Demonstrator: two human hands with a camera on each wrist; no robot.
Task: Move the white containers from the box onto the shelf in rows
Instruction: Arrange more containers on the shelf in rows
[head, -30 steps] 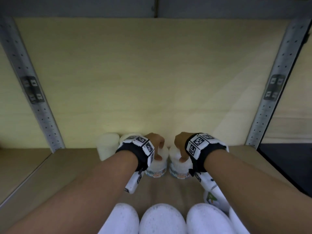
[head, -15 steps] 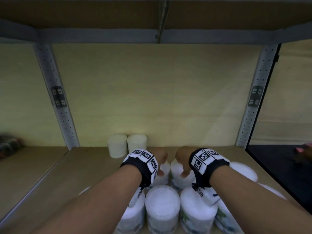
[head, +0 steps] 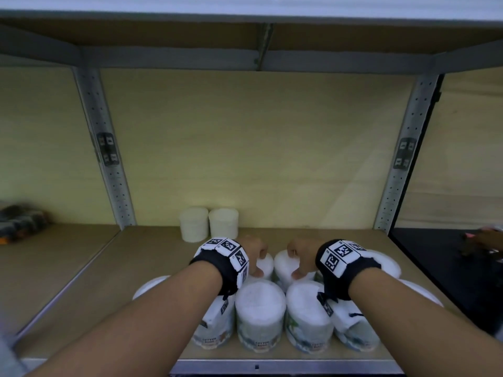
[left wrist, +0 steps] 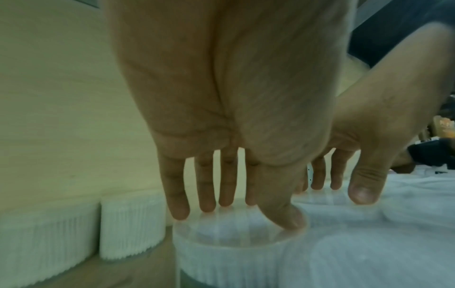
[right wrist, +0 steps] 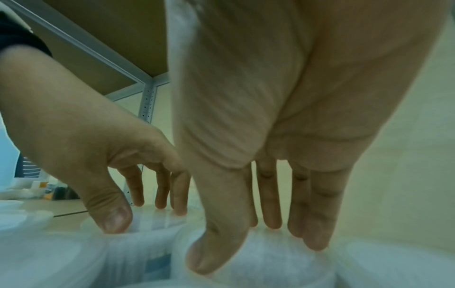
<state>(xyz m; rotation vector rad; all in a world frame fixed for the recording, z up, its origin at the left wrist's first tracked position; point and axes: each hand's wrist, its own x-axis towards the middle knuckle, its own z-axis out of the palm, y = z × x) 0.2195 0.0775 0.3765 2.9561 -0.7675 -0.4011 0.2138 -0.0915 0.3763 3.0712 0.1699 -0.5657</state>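
On the shelf [head: 130, 268], second row: left cotton bud container [head: 266, 265] lid-pinched in left hand [head: 251, 251] grip, right cotton bud container [head: 282, 263] in right hand [head: 302, 254] grip. Both are best seated flush, aligned, before release.

Stockroom, metal shelving [head: 108, 161], rowed white containers [head: 260, 306]

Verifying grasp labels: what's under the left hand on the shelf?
A white container: the left hand grips its lid from above, fingertips at the far rim, thumb at the near one. Its label and base are hidden behind the front-row containers and the wristband.
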